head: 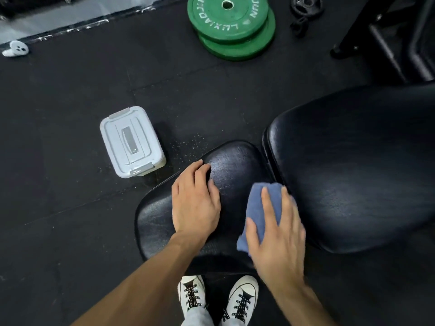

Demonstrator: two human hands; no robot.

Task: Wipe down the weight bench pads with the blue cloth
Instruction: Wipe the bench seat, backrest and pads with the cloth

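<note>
The cloth (261,208) is pressed flat on the seat pad (235,161) by the right hand (277,234), whose fingers (268,205) are spread straight over it, near the gap to the back pad (353,172). The left hand (195,201) is rested on the seat pad with fingers slightly curled, nothing being held. Since the cloth is only pressed, not gripped, it can probably be left behind or bunched in a fast stroke. The strip under the left hand risks being missed. At the gap, the cloth could be caught, or dropped to the floor (70,137).
</note>
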